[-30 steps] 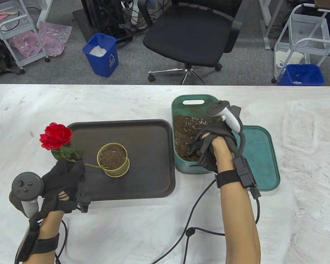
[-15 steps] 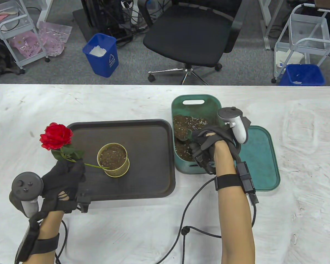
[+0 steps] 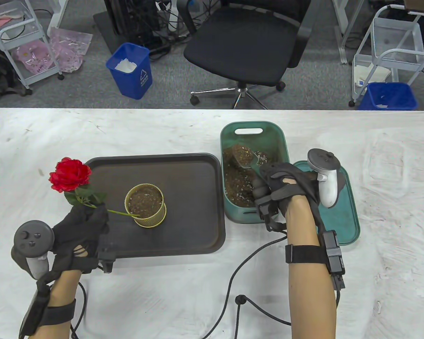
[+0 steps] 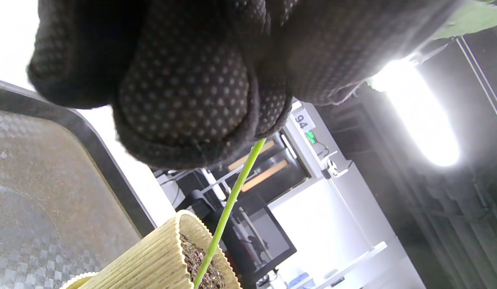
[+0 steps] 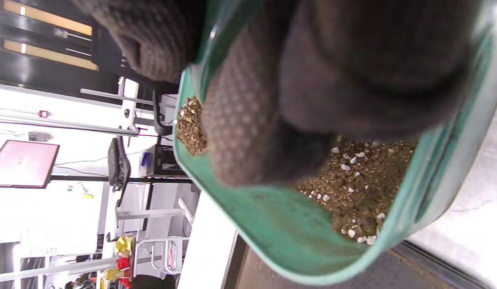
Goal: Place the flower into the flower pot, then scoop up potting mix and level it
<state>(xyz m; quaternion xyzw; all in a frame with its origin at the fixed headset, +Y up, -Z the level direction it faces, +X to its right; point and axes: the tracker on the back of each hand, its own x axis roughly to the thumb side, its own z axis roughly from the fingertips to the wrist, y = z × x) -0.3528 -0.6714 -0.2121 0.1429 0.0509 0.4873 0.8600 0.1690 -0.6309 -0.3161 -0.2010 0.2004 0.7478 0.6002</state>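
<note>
A red rose (image 3: 70,174) leans left, and my left hand (image 3: 88,217) grips its green stem (image 4: 232,200) with curled fingers (image 4: 184,92). The stem's lower end rests in the soil of the ribbed yellow flower pot (image 3: 145,205), which stands on the black tray (image 3: 155,157). To the right, my right hand (image 3: 265,183) grips the handle of a green scoop (image 3: 245,157) heaped with potting mix. It holds the scoop above the mix (image 3: 237,183) inside the green tub (image 3: 254,126). In the right wrist view, the loaded scoop (image 5: 190,128) shows past my fingers (image 5: 248,120).
The tub's green lid (image 3: 339,215) lies flat just right of the tub, partly under my right wrist. Glove cables trail across the white table cover (image 3: 183,289) near the front edge. An office chair and blue bins stand beyond the table's far edge.
My right hand turned and drew back toward me, and the scoop rose out of the mix with a load of soil on it. The left hand and rose shifted only slightly left.
</note>
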